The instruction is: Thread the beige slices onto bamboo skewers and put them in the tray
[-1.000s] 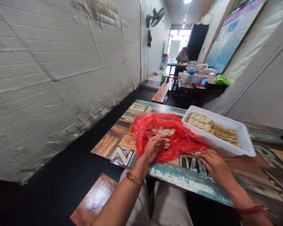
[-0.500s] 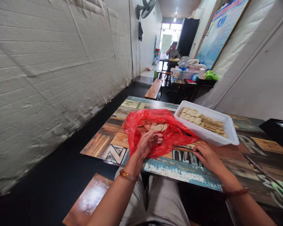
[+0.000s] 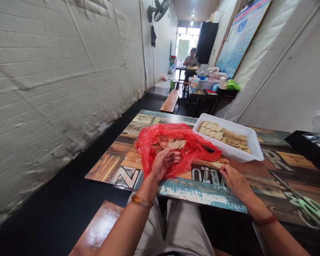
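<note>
A crumpled red plastic bag (image 3: pixel 146 142) lies spread on the table with thin, round, pale slices (image 3: pixel 176 143) inside it. My left hand (image 3: pixel 164 163) is at the bag's near edge, palm partly up, its fingers loosely curled and apart; I see nothing in it. To the right, my right hand (image 3: pixel 234 179) is closed in a pinch just above the table, on what looks like a thin wooden skewer (image 3: pixel 206 163) pointing left. Behind it, a white plastic tray (image 3: pixel 256 151) holds skewers threaded with round slices (image 3: pixel 212 129), their bare sticks (image 3: pixel 234 139) lying side by side.
Green-handled scissors (image 3: pixel 306 206) lie on the patterned wooden table (image 3: pixel 109 156) at right, near a black box (image 3: pixel 306 145). A wooden bench (image 3: pixel 170 101) stands beyond, before a cluttered table (image 3: pixel 202 93). A person (image 3: pixel 192 60) sits at the back. A white wall (image 3: pixel 69 71) runs along the left.
The whole view has shifted slightly, so things sit a little further left. Both hands stay in nearly the same places over the table. The seated person's raised arm has come down.
</note>
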### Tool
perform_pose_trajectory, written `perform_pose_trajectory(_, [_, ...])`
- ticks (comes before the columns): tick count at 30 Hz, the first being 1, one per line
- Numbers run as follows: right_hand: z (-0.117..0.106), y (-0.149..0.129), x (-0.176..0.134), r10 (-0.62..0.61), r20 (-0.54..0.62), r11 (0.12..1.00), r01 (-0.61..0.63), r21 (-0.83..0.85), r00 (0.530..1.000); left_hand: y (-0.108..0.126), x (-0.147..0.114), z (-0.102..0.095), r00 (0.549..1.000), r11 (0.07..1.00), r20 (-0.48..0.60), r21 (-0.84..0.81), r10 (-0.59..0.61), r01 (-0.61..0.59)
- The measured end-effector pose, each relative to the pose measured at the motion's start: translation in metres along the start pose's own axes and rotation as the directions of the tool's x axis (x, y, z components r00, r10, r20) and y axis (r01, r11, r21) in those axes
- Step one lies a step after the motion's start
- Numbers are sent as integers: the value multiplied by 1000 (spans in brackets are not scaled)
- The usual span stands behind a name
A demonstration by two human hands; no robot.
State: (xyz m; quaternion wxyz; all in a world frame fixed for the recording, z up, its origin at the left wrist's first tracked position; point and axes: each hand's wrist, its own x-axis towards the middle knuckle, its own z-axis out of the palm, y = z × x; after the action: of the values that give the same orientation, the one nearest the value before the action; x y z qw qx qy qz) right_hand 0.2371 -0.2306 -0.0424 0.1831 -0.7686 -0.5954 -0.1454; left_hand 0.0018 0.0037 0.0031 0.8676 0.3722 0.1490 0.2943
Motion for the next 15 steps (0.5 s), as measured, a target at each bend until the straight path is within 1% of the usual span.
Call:
perform_pose_trajectory(2, [-1, -2, 1, 17, -9, 1000, -17, -5, 1000, 0, 0, 0, 1000, 1000, -5, 1, 5, -5])
perform_pose_trajectory(4, [-4, -3, 2, 14, 13, 1000, -15, 6, 1000, 0, 1, -1, 1000, 1000, 0, 4, 5, -5])
perform_pose_trajectory(7, [-9, -1, 0, -34, 69, 999, 33, 21, 997, 0, 2, -2, 1000, 1000, 4, 11, -6, 6])
perform_pose_trajectory(9, [-12, 2, -4, -58, 83, 998, 58, 6, 995, -1, 3, -3, 1000, 1000, 3, 12, -10, 10])
perform_pose_trajectory(11, [-16, 5, -9, -23, 31, 999, 24, -31, 999, -1, 3, -3, 1000, 1000, 6, 8, -7, 7])
perform_pose_trajectory(13, [-24, 5, -10, 80, -94, 995, -85, -58, 992, -2, 3, -4, 1000, 1000, 4, 4, -4, 4])
perform_pose_trajectory(14, [-31, 3, -9, 146, -166, 986, -156, -51, 975, -2, 3, -4, 1000, 1000, 1, 4, -6, 6])
perform_pose_trajectory(15, [-39, -2, -5, 225, -242, 971, -238, -26, 944, -2, 3, -4, 1000, 1000, -1, 6, -9, 9])
